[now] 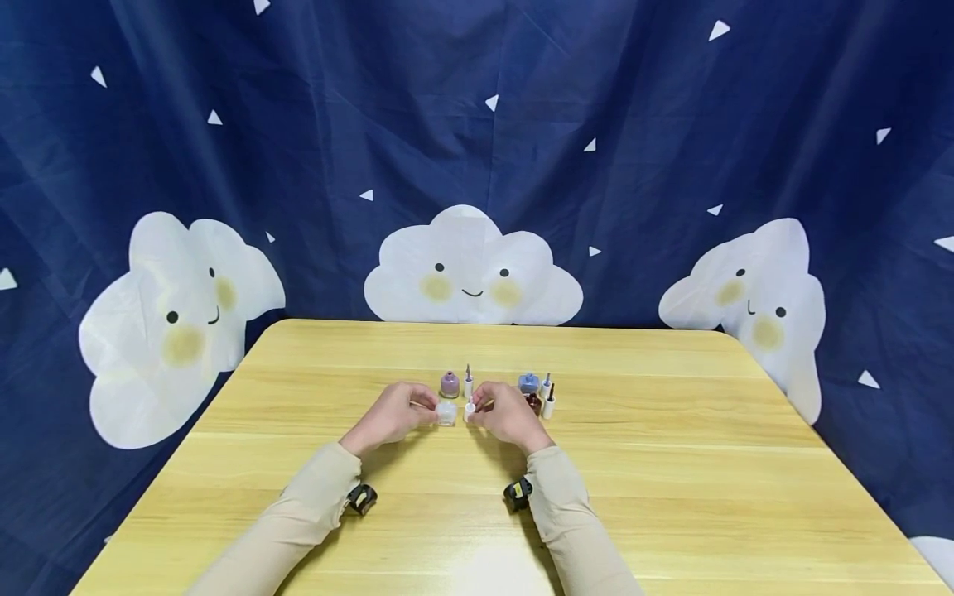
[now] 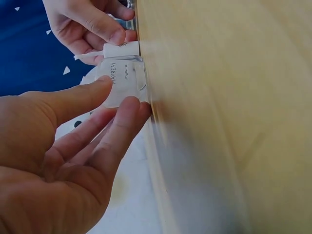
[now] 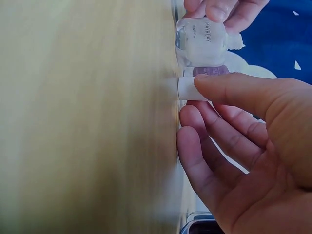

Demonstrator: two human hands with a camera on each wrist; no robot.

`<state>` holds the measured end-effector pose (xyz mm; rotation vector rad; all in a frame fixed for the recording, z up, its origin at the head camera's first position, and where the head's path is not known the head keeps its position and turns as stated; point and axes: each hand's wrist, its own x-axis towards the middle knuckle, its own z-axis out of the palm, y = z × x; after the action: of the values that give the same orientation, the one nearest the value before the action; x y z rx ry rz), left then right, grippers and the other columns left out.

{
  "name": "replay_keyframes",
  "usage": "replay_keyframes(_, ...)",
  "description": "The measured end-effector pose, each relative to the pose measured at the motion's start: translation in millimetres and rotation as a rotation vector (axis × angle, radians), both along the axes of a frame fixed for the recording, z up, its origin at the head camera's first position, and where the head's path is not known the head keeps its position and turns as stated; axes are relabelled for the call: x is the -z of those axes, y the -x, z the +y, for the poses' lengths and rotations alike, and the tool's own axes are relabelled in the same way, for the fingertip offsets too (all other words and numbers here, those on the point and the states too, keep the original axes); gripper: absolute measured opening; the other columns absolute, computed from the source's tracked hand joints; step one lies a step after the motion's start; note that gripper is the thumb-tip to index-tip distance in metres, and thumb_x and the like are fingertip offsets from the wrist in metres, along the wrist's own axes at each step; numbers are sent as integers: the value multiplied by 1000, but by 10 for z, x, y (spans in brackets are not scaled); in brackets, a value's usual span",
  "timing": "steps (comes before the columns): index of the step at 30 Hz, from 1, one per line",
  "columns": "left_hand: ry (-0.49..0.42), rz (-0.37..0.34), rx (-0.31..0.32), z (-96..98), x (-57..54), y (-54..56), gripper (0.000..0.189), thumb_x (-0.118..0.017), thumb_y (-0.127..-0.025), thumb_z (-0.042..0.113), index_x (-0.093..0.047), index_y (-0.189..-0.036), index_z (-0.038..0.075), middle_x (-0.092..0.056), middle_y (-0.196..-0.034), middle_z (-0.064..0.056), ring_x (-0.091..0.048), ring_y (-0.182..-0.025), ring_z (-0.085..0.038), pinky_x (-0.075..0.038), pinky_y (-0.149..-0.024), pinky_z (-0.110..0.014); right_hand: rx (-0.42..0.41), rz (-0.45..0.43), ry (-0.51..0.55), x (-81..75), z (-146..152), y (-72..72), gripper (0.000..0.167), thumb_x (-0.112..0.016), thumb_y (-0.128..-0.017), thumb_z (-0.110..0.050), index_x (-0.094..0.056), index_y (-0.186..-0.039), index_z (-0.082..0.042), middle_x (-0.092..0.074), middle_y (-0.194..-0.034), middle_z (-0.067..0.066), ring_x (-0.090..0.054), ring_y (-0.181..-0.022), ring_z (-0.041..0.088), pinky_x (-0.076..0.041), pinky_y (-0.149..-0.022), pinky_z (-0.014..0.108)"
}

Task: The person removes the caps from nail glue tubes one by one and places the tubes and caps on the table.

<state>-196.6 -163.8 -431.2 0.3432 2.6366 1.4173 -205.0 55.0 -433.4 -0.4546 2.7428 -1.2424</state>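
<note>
My left hand (image 1: 395, 411) pinches a clear nail polish bottle (image 2: 127, 80) with white polish between thumb and fingers. The bottle stands upright on the table, uncapped, its neck showing in the right wrist view. To its right, my right hand (image 1: 509, 411) pinches a white nail polish cap (image 3: 189, 89) that stands on its top, brush pointing up. Bottle and cap are close together but apart. Just behind them are an open purple polish bottle (image 1: 450, 386) and its upturned brush cap (image 1: 468, 387).
Right of my right hand stand an open blue polish bottle (image 1: 528, 382) and a dark brown one (image 1: 533, 403), partly hidden by the hand. Two upturned brush caps, one white (image 1: 546, 387) and another (image 1: 549, 406), stand beside them. A dark blue curtain (image 1: 477, 149) hangs behind the wooden table (image 1: 671, 497).
</note>
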Motion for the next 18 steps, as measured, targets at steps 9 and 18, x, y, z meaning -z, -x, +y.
replay_keyframes(9, 26, -5, -1, -2, 12, 7, 11, -77, -88, 5, -74, -99, 5, -75, -98, -5, -69, -90, -17, -60, -87, -37, -5, -6, -15, 2, -3, -6, 15, -81, -86, -8, -69, -95, -6, -70, -90, 1, -62, -80, 12, -54, -80, 33)
replay_keyframes(18, 15, -24, -1, -2, 7, -4, 17, -78, -87, 3, -73, -103, 3, -73, -99, -6, -69, -90, -17, -60, -86, -35, -5, -5, -14, 7, -5, -8, 15, -81, -86, -7, -69, -96, -7, -70, -90, 1, -62, -81, 12, -54, -80, 33)
